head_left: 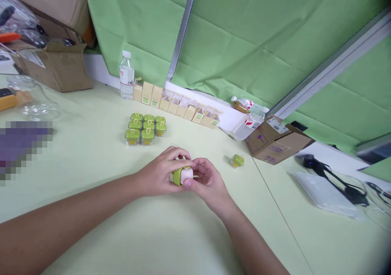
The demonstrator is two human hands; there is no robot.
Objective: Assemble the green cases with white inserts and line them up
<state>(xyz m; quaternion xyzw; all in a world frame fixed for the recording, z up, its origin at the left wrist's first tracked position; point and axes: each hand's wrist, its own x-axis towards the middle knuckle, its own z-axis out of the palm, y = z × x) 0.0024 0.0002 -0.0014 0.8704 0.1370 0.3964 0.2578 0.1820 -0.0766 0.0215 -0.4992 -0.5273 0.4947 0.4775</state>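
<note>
My left hand (pixel 161 171) is closed around a small green lid (pixel 176 177), fingers over its top and thumb below. A rounded white piece (pixel 186 174) sits against the lid's open side. My right hand (pixel 212 183) pinches that white piece between thumb and fingers. Whether the two parts are joined is hidden by the fingers. Beyond my left hand, several small clear containers with green lids (pixel 148 134) stand grouped in rows. A single green-lidded container (pixel 237 161) lies apart, beyond my right hand.
Small beige boxes (pixel 165 103) line the back edge, beside an upright water bottle (pixel 126 75). More bottles (pixel 250 120) lie by an open carton (pixel 276 140). At right are a plastic sleeve (pixel 324 193) and black cable. A cardboard box (pixel 61 67) stands at left.
</note>
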